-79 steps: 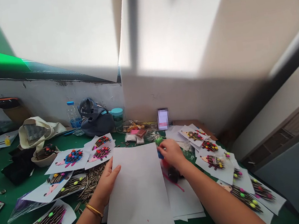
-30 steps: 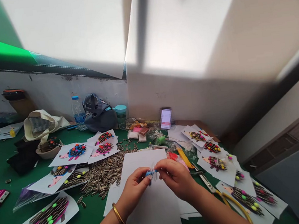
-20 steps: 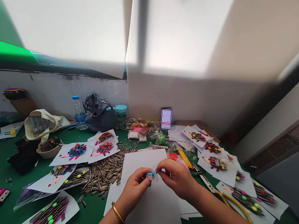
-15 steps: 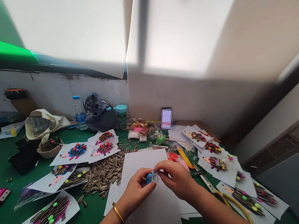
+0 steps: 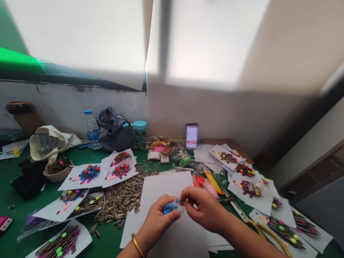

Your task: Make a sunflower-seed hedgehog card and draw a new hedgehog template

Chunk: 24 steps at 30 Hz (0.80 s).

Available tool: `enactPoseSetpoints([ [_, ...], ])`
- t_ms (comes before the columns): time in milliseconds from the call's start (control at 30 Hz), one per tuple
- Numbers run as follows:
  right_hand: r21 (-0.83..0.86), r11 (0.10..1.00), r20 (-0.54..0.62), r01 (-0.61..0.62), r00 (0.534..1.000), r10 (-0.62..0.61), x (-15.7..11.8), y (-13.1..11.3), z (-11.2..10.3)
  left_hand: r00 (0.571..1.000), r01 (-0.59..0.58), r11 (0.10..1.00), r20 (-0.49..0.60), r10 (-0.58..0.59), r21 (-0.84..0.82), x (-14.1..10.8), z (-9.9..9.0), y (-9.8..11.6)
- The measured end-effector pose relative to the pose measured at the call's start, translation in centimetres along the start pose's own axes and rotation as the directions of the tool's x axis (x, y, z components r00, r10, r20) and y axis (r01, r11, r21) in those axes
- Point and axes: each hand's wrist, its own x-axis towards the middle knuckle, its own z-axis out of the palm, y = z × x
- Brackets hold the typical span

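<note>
My left hand [image 5: 161, 218] is closed around a lump of blue modelling clay [image 5: 169, 208] in a clear plastic wrapper [image 5: 179, 207]. Close beside it, my right hand [image 5: 202, 207] pinches a small bit of blue clay at its fingertips, just at the wrapper's mouth. Both hands are above blank white paper [image 5: 163, 184] stacked on the green table. A heap of striped sunflower seeds [image 5: 121, 200] lies left of the paper. Paper hedgehogs with seed spines and coloured clay balls rest on both sides, such as the hedgehog card [image 5: 53, 252] at the lower left.
Scissors with yellow handles [image 5: 262, 228], a yellow cutter [image 5: 213, 182] and a pen lie to the right. Clay packets [image 5: 159, 153] and a propped phone [image 5: 191, 136] are at the back. A water bottle [image 5: 91, 130], dark bag [image 5: 116, 131] and lidded cup [image 5: 141, 132] stand along the wall.
My right fingertips have drawn slightly away from the lump, and a small blue bit now shows between them. More of the blue lump is visible in my left hand.
</note>
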Motion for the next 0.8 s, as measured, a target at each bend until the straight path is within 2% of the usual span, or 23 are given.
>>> enactPoseSetpoints([
  [167, 0.055, 0.998, 0.029, -0.023, 0.999, 0.022, 0.1, -0.3, -0.6, 0.999, 0.002, 0.998, 0.034, 0.000, -0.062, 0.0, 0.0, -0.1],
  [367, -0.002, 0.998, 0.090, -0.068, 0.994, 0.068, 0.2, -0.8, -1.5, 0.999, 0.015, 0.998, 0.040, -0.012, -0.066, -0.1, -0.1, -0.3],
  [567, 0.007, 0.984, 0.214, -0.179, 0.961, 0.174, 0.5, -1.2, -2.4, 0.998, 0.004, 0.999, 0.062, -0.006, 0.032, 0.0, -0.2, -0.3],
  [667, -0.019, 0.997, 0.203, -0.078, 0.976, 0.081, 0.6, -0.9, -2.3, 0.998, -0.007, 0.999, 0.063, 0.004, 0.042, 0.0, -0.1, -0.3],
  [733, -0.024, 0.999, 0.150, 0.022, 0.988, -0.018, 0.6, -0.5, -1.8, 0.999, -0.015, 0.999, 0.053, 0.013, 0.030, 0.0, -0.1, -0.4],
  [800, -0.035, 0.997, 0.085, 0.067, 0.994, -0.064, 0.5, -0.1, -1.1, 0.999, -0.027, 0.999, 0.047, 0.026, 0.020, 0.0, -0.1, -0.4],
])
